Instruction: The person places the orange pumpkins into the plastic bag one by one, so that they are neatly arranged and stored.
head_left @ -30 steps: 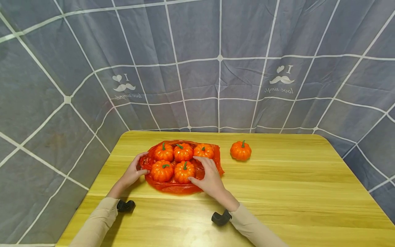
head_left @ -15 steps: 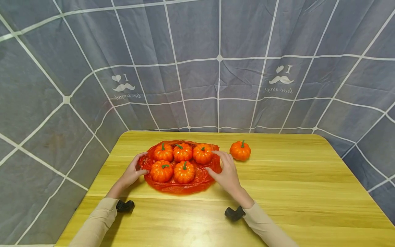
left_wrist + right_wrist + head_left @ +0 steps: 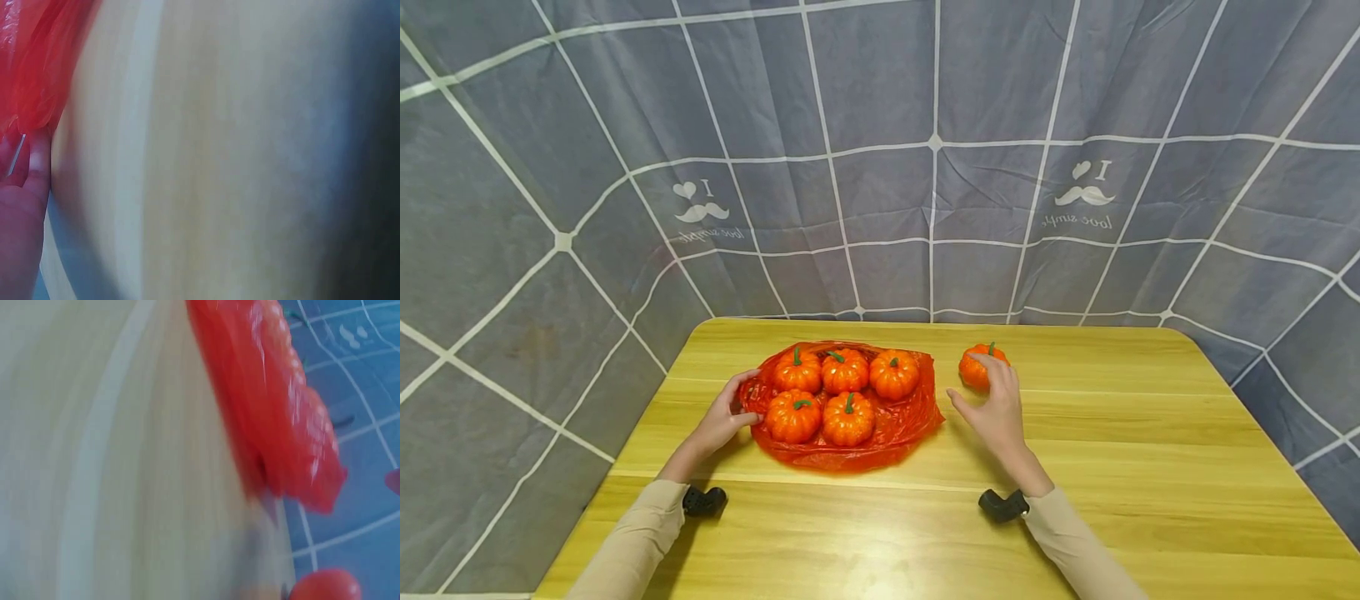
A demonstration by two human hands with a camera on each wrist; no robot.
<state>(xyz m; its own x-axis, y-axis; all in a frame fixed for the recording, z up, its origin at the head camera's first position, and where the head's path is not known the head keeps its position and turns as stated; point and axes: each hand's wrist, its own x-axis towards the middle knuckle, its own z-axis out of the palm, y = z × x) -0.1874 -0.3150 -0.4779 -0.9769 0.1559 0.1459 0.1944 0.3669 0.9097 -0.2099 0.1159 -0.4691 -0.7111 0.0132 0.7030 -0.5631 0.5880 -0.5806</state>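
Note:
A thin red plastic bag [image 3: 910, 425] lies spread on the table with several small orange pumpkins [image 3: 848, 418] on it, each with a green stem. My left hand [image 3: 718, 423] holds the bag's left edge, and in the left wrist view the red plastic [image 3: 44, 69] meets its fingers. One lone pumpkin [image 3: 973, 373] stands to the right of the bag. My right hand [image 3: 998, 412] is just in front of it, thumb and fingers apart, fingertips covering part of it. Whether they touch it I cannot tell. The right wrist view is blurred.
The wooden table [image 3: 1150, 467] extends to the right and toward me. A grey curtain [image 3: 985, 200] with white grid lines hangs behind its back edge and along both sides. Each wrist wears a black camera mount [image 3: 1002, 506].
My right hand has moved right, from over the pumpkins on the bag, past the bag's right edge, to the lone pumpkin. My left hand has stayed at the bag's left edge.

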